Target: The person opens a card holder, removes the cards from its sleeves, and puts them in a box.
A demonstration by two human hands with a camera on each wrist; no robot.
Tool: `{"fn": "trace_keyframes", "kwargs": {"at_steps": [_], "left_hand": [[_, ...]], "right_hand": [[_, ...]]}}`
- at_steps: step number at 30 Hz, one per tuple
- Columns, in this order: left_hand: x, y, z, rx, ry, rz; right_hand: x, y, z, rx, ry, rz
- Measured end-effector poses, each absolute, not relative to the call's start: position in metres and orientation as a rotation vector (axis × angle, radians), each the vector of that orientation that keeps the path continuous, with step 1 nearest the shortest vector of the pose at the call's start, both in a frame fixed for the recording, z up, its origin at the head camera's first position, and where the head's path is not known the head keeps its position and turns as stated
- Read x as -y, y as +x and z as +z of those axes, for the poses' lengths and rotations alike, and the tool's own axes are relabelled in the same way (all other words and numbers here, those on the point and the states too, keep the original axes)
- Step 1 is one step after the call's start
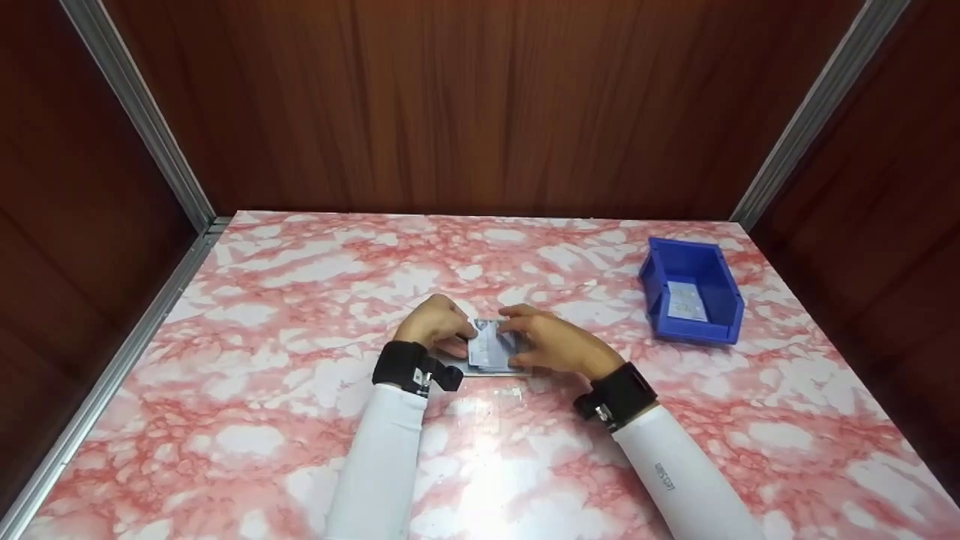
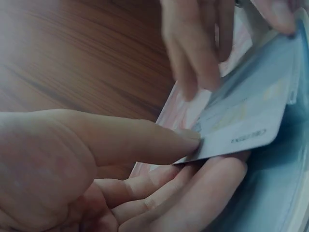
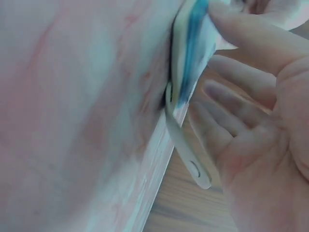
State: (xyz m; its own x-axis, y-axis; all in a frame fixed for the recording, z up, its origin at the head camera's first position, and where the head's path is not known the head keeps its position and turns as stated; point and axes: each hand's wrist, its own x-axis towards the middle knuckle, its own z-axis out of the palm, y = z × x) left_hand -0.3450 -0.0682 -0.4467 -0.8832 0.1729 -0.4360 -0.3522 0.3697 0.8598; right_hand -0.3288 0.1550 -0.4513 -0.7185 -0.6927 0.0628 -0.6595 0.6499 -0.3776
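A pale card [image 2: 244, 113] with printed lettering is pinched along one edge by my left hand [image 1: 437, 328], thumb on top and fingers beneath. It lies tilted over an open card holder [image 3: 179, 53] with bluish clear sleeves and a cream border. From the holder sticks out a light strap [image 3: 186, 150] with a snap. My right hand [image 1: 559, 343] is at the holder's right side, fingers spread and fairly straight. Its thumb meets the holder's edge in the right wrist view. Whether the card's far end is inside a sleeve cannot be made out.
A blue plastic bin [image 1: 731, 307] stands at the right of the table, with a pale card [image 1: 685, 301] or cards in it. The red-and-white marbled table [image 1: 262, 435] is walled by dark wood panels [image 1: 465, 105] at the back and sides.
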Motion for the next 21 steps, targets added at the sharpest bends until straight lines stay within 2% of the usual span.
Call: {"fn": "trace_keyframes", "kwargs": {"at_steps": [8, 21], "left_hand": [[0.065, -0.344, -0.447, -2.175, -0.128, 1.529], [0.068, -0.346, -0.448, -2.207, -0.073, 1.468]], "right_hand": [[-0.146, -0.326, -0.452, -2.764, -1.075, -0.689], [-0.144, -0.326, -0.455, -2.752, -1.076, -0.599]]}}
